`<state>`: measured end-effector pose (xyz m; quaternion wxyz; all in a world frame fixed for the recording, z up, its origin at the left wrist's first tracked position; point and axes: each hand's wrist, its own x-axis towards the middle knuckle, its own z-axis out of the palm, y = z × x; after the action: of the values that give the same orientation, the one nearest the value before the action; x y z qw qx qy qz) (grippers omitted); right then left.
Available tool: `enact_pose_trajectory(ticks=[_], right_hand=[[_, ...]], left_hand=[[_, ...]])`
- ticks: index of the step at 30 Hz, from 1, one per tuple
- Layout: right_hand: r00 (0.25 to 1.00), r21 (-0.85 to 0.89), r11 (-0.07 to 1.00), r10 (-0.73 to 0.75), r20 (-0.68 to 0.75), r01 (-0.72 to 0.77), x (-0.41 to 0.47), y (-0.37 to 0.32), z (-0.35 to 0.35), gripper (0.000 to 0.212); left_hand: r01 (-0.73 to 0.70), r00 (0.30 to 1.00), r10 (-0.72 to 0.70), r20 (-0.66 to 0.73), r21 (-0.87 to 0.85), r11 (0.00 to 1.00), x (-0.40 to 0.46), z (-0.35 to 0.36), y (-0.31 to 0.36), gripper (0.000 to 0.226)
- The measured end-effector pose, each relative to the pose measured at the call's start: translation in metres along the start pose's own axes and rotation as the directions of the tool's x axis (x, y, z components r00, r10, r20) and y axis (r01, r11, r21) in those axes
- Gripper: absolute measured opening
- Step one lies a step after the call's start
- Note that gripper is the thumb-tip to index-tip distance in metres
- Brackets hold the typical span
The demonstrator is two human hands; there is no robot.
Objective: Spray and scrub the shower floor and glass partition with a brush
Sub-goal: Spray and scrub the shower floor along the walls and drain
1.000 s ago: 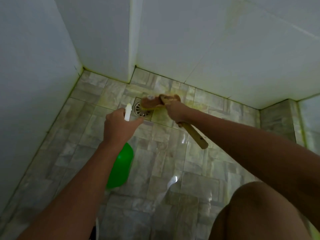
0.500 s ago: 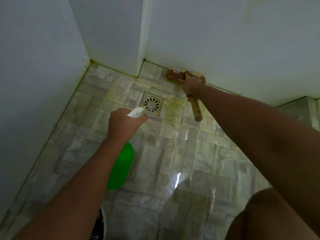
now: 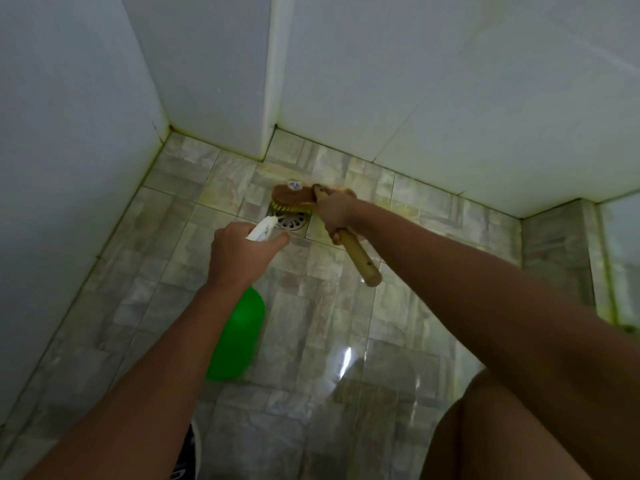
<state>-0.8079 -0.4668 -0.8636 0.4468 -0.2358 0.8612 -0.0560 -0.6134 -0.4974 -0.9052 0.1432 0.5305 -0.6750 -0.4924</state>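
Note:
My right hand (image 3: 335,213) grips the wooden handle of a scrub brush (image 3: 294,197). The brush's yellow bristles press on the tiled shower floor (image 3: 304,306) at the far edge of the round metal drain (image 3: 292,221). My left hand (image 3: 239,252) holds a green spray bottle (image 3: 237,337) by its white trigger head (image 3: 262,228), and the nozzle points toward the drain. The bottle's body hangs below my left wrist.
White tiled walls (image 3: 450,98) close the floor at the back and left, with a corner post (image 3: 272,81) between them. A low tiled step (image 3: 554,254) and a pale panel (image 3: 620,258) stand at the right. My knee (image 3: 502,431) is at bottom right.
The brush has been pulled back from the foot of the far wall to the drain's far edge. My left hand with the spray bottle stays near the drain.

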Motion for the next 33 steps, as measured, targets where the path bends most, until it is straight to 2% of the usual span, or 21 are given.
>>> enact_pose_trajectory(ticks=[3,5,8,10,11,13,14,17,20,21,23,25,28,33], right_hand=[[0.995,0.092,0.994,-0.048,-0.088,0.057,-0.009,0.021,-0.029,0.013],[0.974,-0.052,0.993,-0.115,-0.193,0.107,-0.014,0.044,-0.053,0.010],[0.950,-0.225,0.970,-0.153,-0.271,0.092,-0.016,0.089,-0.087,0.029],[0.952,-0.297,0.955,-0.096,-0.290,0.006,-0.019,0.118,-0.106,0.048],[0.959,-0.358,0.934,-0.086,-0.268,-0.017,-0.019,0.133,-0.112,0.058],[0.979,-0.488,0.873,-0.083,-0.187,-0.019,-0.024,0.151,-0.121,0.054],[0.987,-0.541,0.839,-0.031,-0.155,-0.059,-0.024,0.157,-0.124,0.053],[0.992,-0.652,0.757,-0.055,-0.110,-0.030,-0.009,0.154,-0.118,0.076],[0.986,-0.696,0.709,-0.165,-0.001,0.118,0.004,0.109,-0.090,0.055],[0.978,-0.703,0.690,-0.204,0.040,0.173,0.008,0.090,-0.077,0.054],[0.965,-0.675,0.697,-0.250,0.085,0.240,0.014,0.058,-0.055,0.057],[0.959,-0.665,0.701,-0.270,0.090,0.260,0.016,0.046,-0.045,0.057],[0.970,-0.654,0.723,-0.235,0.068,0.221,0.009,0.072,-0.049,0.059],[0.991,-0.702,0.702,-0.132,0.033,0.117,-0.009,0.131,-0.059,0.059]], left_hand=[[-0.026,1.000,0.026,0.013,-0.028,0.999,0.002,-0.001,-0.002,0.063],[-0.077,0.995,0.079,0.055,-0.032,0.997,0.002,-0.003,-0.002,0.058],[-0.116,0.985,0.122,0.126,-0.049,0.992,-0.001,-0.003,-0.001,0.048],[-0.128,0.981,0.135,0.141,-0.058,0.990,-0.003,-0.001,0.000,0.049],[-0.133,0.980,0.139,0.140,-0.056,0.990,-0.004,0.001,0.001,0.050],[-0.148,0.979,0.153,0.132,-0.048,0.988,-0.007,0.004,0.003,0.057],[-0.154,0.978,0.158,0.132,-0.043,0.987,-0.008,0.005,0.004,0.060],[-0.147,0.978,0.153,0.138,-0.050,0.988,-0.005,0.009,0.001,0.064],[-0.130,0.979,0.139,0.146,-0.066,0.989,0.004,0.012,-0.005,0.049],[-0.110,0.981,0.119,0.152,-0.069,0.992,0.007,0.013,-0.007,0.053],[-0.073,0.985,0.083,0.152,-0.073,0.995,0.011,0.011,-0.008,0.064],[-0.056,0.988,0.068,0.141,-0.093,0.994,0.012,0.009,-0.005,0.062],[-0.048,0.989,0.058,0.135,-0.072,0.996,0.012,0.008,-0.004,0.063],[0.009,0.995,-0.003,0.102,-0.064,0.998,0.012,0.010,-0.007,0.060]])
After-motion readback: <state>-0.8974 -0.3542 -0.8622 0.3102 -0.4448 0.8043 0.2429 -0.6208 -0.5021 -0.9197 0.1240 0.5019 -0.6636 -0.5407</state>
